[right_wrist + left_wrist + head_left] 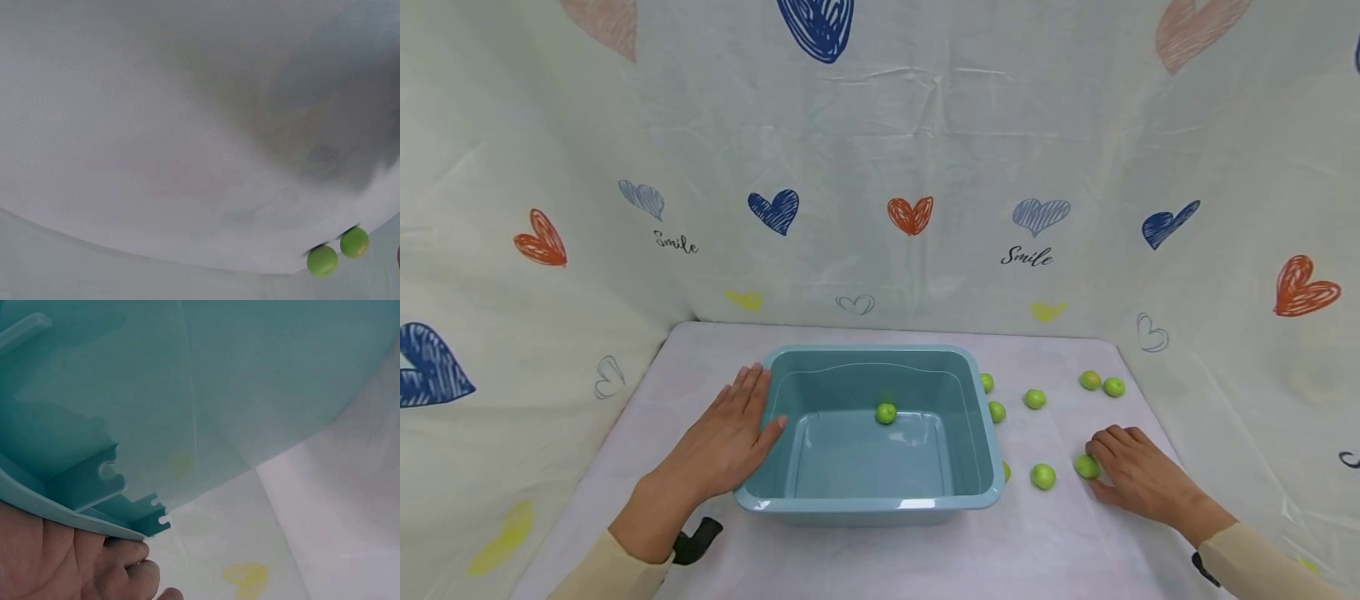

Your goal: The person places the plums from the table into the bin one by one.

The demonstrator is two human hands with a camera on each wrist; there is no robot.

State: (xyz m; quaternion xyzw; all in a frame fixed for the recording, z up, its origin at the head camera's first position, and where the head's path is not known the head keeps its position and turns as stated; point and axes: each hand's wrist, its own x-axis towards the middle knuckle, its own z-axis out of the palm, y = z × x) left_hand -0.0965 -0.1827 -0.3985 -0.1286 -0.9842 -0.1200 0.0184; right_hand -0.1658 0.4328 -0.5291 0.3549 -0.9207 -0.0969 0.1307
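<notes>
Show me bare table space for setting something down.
Free: the near strip of table, in front of the blue tub and between the sleeves; and the far-left corner, between the left grip, the tub's rim and the table's left edge. Crowded: right of the tub, where green fruits lie and the right grip holds one.

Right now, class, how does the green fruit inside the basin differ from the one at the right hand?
The first fruit lies inside the blue basin; the second fruit is outside it. No hand touches the first fruit; the right hand touches the second fruit. Both are green and roundish.
</notes>
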